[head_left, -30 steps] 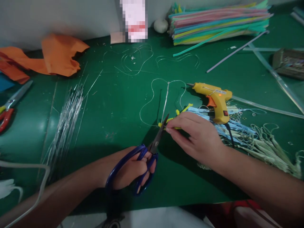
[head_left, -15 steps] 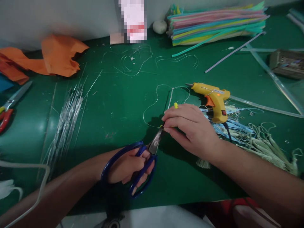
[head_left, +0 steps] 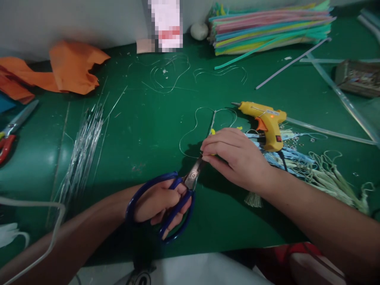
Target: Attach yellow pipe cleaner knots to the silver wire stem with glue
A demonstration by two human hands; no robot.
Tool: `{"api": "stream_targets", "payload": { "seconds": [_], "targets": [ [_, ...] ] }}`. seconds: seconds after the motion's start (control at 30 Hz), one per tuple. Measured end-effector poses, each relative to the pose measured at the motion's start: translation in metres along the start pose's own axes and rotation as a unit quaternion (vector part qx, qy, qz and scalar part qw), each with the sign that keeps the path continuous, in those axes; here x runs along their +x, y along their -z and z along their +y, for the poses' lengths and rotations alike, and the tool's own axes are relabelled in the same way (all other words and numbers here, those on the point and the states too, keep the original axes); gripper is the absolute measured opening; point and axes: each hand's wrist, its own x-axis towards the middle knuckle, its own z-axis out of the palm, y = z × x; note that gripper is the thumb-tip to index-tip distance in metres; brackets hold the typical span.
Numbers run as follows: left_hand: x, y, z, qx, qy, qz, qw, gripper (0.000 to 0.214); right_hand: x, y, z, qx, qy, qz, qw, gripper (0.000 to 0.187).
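My left hand is wrapped round the blue handles of a pair of scissors. The blades point up and right, their tips meeting the fingertips of my right hand. With closed fingers, my right hand pinches a thin silver wire. Beyond the fingers the wire has a twisted stem and wide, loose loops lying over the table. A small yellow piece shows at the stem by my knuckles, and another yellow bit sticks out behind the hand. My fingers hide the spot between the blades.
A yellow glue gun lies right of my right hand, beside blue and pale green tassels. Coloured pipe cleaners are bundled at the back. Silver strips, red-handled scissors and orange cloth lie on the left.
More yellow shows around my right hand, with one bit now visible behind it. Both hands keep nearly the same place, and the scissors remain at my right fingertips.
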Motion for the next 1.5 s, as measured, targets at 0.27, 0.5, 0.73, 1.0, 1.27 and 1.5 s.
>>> {"api": "stream_targets", "payload": {
  "seconds": [0.27, 0.5, 0.73, 1.0, 1.27, 1.5],
  "targets": [
    [0.002, -0.013, 0.005, -0.099, 0.011, 0.038, 0.994, 0.006, 0.003, 0.006, -0.002, 0.014, -0.041, 0.03, 0.999, 0.01],
    [-0.006, -0.012, 0.009, 0.009, -0.007, 0.026, 1.0, 0.012, 0.001, 0.012, -0.001, 0.049, -0.104, 0.104, 0.988, 0.011],
    [-0.02, 0.012, 0.022, -0.037, -0.106, 0.025, 0.993, 0.021, -0.003, 0.017, -0.002, -0.004, -0.134, 0.173, 0.976, 0.007],
    [-0.019, 0.028, 0.027, -0.019, -0.155, 0.09, 0.984, 0.022, -0.007, 0.018, 0.0, -0.149, -0.11, 0.026, 0.982, 0.017],
    [-0.013, 0.028, 0.022, -0.027, -0.162, 0.054, 0.985, 0.024, -0.008, 0.024, -0.012, -0.303, -0.126, -0.048, 0.943, 0.03],
    [-0.009, 0.029, 0.018, -0.031, -0.161, 0.04, 0.986, 0.022, -0.01, 0.016, -0.019, -0.114, 0.116, -0.104, 0.981, 0.024]
  ]
}}
